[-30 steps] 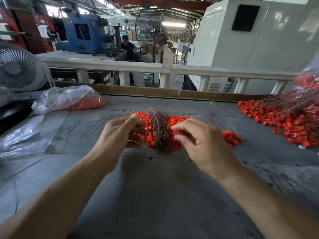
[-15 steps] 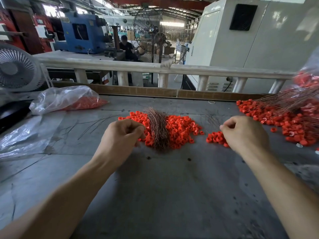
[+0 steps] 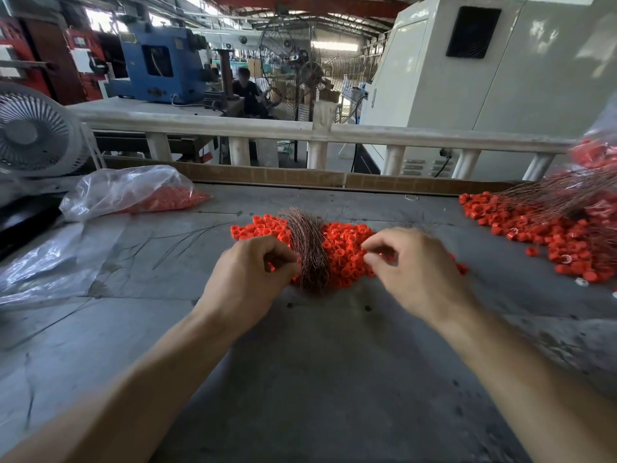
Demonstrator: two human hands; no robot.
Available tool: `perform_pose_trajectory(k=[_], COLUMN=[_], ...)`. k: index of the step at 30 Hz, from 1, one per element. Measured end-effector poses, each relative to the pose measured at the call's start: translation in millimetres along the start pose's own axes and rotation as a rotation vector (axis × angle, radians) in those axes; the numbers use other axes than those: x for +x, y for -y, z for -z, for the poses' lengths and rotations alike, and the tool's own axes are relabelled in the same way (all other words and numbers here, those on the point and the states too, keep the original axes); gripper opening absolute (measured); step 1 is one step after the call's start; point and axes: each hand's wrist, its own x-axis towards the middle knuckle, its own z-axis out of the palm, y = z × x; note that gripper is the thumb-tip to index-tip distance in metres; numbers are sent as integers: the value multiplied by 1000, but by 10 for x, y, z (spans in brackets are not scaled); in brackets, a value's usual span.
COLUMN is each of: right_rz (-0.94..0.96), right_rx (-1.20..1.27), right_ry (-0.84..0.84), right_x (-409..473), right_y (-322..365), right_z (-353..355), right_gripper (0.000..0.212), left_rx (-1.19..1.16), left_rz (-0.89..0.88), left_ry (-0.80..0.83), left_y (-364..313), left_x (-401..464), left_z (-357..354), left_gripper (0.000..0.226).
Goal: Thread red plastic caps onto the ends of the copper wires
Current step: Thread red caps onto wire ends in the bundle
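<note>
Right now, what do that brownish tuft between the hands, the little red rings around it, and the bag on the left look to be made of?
The wire bundle: thin copper-coloured strands with a dull metallic glint, probably bare copper. The red caps: small bright orange-red rings of uniform colour, likely moulded plastic. The bag: clear, crinkled, glossy film, apparently thin plastic, with more red pieces showing through it.

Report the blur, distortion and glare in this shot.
Head view: wide-angle distortion bows the white railing; motion blur softens the left hand and right hand, so what the fingertips pinch is unclear; the copper wire bundle stays fairly sharp; glare sheens the plastic bag; windows behind the blue machine are blown out.
</note>
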Motion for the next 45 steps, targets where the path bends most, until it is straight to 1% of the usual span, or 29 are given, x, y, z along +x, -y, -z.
perform_pose_trajectory(k=[2, 4, 8, 15, 19, 22, 25, 28, 31, 33, 35, 37, 41, 43, 45], right_rz=[86, 152, 190, 259, 286, 244, 245, 255, 224, 180, 111, 9, -191, -237, -256], right_rx=[-12, -51, -117, -88, 52, 242, 419, 549, 608, 615, 620, 646, 704, 716, 722], right_ry=[67, 96, 119, 67, -36, -143, -302, -438, -501, -513, -512, -472, -278, -186, -129], right_x=[-15, -17, 11, 37, 54, 37, 12, -34, -66, -72, -61, -40, -13, -31, -52], right_y=[52, 75, 84, 75, 75, 106, 190, 301, 355, 354, 335, 302, 224, 206, 208], right_z=[-84, -156, -254, -299, -240, -155, -32, 99, 178, 195, 195, 171, 32, -41, -85], right_gripper=[15, 20, 24, 7, 4, 2, 10, 8, 14, 12, 14, 19, 29, 29, 25], left_rx=[24, 41, 67, 94, 121, 154, 213, 265, 321, 332, 337, 343, 356, 349, 325], left_rz=[-3, -8, -8, 30, 73, 93, 109, 129, 146, 145, 135, 130, 124, 126, 114], left_ry=[4, 11, 3, -53, -83, -84, -64, -70, -89, -92, -92, -96, -97, -102, -105], left_y=[-13, -18, -14, 59, 112, 146, 161, 183, 212, 221, 219, 222, 247, 257, 260], left_x=[-3, -6, -8, 53, 95, 114, 116, 126, 126, 121, 117, 120, 127, 134, 148], left_z=[-23, -34, -23, 53, 117, 137, 135, 164, 197, 194, 178, 168, 158, 151, 142], left_gripper=[9, 9, 9, 12, 14, 13, 11, 12, 11, 11, 13, 13, 16, 17, 19])
